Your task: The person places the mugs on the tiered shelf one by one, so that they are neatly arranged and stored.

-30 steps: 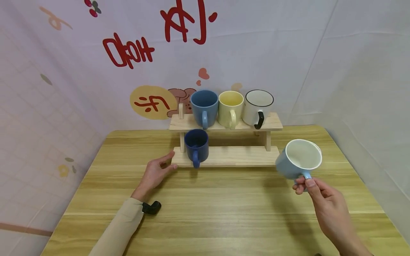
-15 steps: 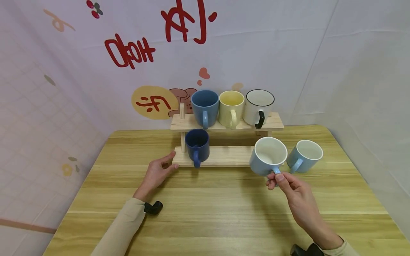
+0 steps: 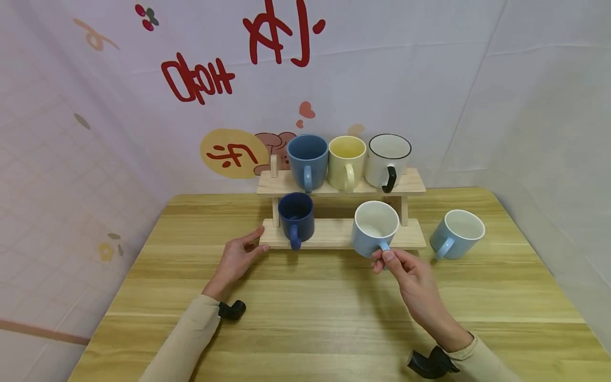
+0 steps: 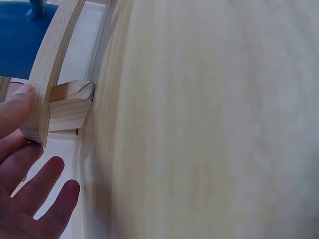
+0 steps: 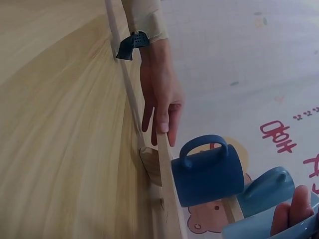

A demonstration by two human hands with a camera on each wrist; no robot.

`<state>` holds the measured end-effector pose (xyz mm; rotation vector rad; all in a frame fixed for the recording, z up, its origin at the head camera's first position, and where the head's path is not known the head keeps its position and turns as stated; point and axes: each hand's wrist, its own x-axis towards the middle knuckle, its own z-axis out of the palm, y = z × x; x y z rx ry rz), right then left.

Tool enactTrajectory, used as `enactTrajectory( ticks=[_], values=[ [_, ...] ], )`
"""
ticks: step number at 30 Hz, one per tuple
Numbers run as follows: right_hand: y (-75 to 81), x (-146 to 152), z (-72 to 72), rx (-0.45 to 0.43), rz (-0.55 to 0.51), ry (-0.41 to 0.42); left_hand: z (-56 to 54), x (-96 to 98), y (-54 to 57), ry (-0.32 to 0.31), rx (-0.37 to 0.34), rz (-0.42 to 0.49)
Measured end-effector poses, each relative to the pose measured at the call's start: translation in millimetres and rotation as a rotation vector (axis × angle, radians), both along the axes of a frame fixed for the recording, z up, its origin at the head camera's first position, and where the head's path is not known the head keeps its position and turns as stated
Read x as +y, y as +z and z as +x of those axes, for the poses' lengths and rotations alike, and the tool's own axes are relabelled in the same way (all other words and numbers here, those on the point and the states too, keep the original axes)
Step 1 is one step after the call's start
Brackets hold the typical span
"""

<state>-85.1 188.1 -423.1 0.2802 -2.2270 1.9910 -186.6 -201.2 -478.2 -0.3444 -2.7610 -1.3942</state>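
Note:
My right hand (image 3: 415,286) pinches the handle of a light blue mug (image 3: 367,241) with a white inside. This mug hangs slightly tilted in front of the right part of the lower shelf of a two-tier wooden rack (image 3: 329,233). In the right wrist view, fingers (image 5: 294,214) show beside part of the light blue mug at the lower right. My left hand (image 3: 236,260) holds the left end of the lower shelf, thumb on one face and index finger against the other in the left wrist view. A dark blue mug (image 3: 296,217) stands on the lower shelf near that hand.
On the upper shelf stand a blue mug (image 3: 307,162), a pale yellow mug (image 3: 347,164) and a white mug (image 3: 387,162) with a black handle. Another light blue mug (image 3: 457,236) stands on the wooden table (image 3: 305,318), right of the rack.
My right hand has carried the light blue mug leftward to the lower shelf, uncovering the second light blue mug on the table. My left hand keeps its place on the rack.

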Motion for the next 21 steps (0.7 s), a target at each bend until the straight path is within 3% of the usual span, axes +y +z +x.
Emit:
enactTrajectory(
  ticks=[21],
  values=[
    [-11.5,-33,-29.5,-0.049,-0.033,0.043,0.9,0.8,-1.4,0.008,0.013,0.009]
  ],
)
